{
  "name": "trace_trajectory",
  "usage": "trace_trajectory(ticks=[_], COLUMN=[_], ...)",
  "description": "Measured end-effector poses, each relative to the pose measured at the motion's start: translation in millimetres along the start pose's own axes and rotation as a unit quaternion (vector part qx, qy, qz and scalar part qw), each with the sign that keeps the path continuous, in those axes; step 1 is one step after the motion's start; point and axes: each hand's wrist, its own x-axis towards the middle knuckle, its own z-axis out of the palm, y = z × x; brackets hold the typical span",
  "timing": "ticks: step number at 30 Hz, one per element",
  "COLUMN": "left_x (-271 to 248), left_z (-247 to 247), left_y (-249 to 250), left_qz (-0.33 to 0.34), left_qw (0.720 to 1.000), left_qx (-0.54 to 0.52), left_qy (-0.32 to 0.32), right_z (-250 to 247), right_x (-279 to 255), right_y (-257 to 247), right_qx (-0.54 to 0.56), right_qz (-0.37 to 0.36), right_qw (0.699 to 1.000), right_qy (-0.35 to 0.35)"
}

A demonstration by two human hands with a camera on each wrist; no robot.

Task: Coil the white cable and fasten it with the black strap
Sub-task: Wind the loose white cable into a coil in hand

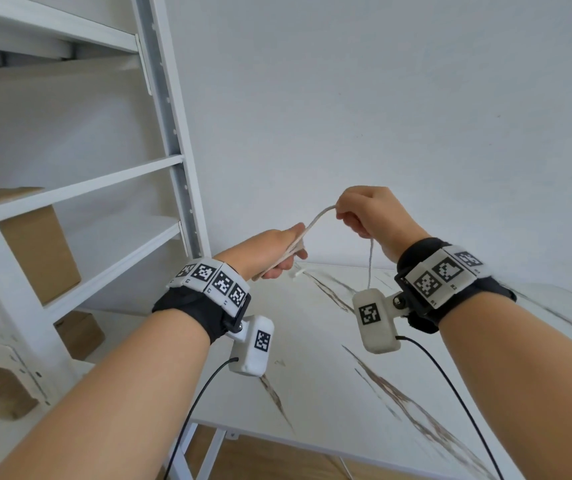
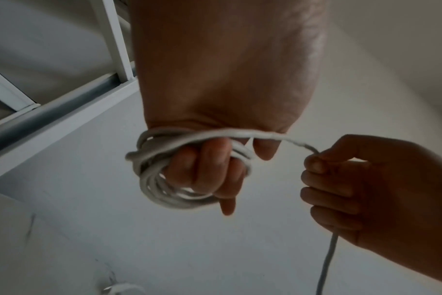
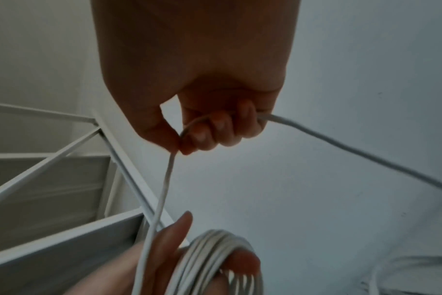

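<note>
Left wrist view shows why we hold it like this: our left hand (image 2: 209, 171) clamps the cable (image 2: 151, 179) loops as a spool, while our right hand (image 2: 353, 189) pinches the loose run above the table (image 1: 312, 375), feeding another turn. No strap visible.

No words, brands or numbers can be read anywhere here. The only signs are black-and-white square code markers: a row of them on the white band around the left wrist (image 1: 213, 280), another row on the band around the right wrist (image 1: 445, 273), and one each on the small white camera boxes hanging under the left wrist (image 1: 263, 340) and the right wrist (image 1: 369, 314). Tiny dark characters sit below the markers on both bands, too small to make out.
</note>
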Motion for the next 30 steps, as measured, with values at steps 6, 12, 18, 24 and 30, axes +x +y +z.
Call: trace_trajectory(ticks=[6, 12, 18, 24, 30], left_x=[-13.7, -17.6, -11.1, -8.1, -5.5], left_z=[1.5, -4.1, -12.7, -18.3, -17.7], left_y=[10.5, 15.1, 14.3, 16.2, 16.4], left_qz=[0.048, 0.091, 0.13, 0.16, 0.148], left_qw=[0.995, 0.983, 0.948, 0.891, 0.835], left_qx=[-0.027, -0.113, -0.27, -0.419, -0.527], left_qy=[-0.086, -0.114, -0.105, -0.074, -0.049], right_z=[-2.6, -3.1, 4.7, 16.1, 31.3], right_x=[7.7, 10.5, 8.7, 1.6, -6.2], right_y=[15.5, 33.8, 42.9, 50.8, 52.1], right_qx=[-0.013, -0.058, -0.086, -0.13, -0.16], right_qz=[-0.004, 0.023, 0.068, 0.087, 0.09], right_qw=[0.998, 0.995, 0.994, 0.986, 0.972], right_qy=[0.068, 0.075, 0.02, -0.056, -0.147])
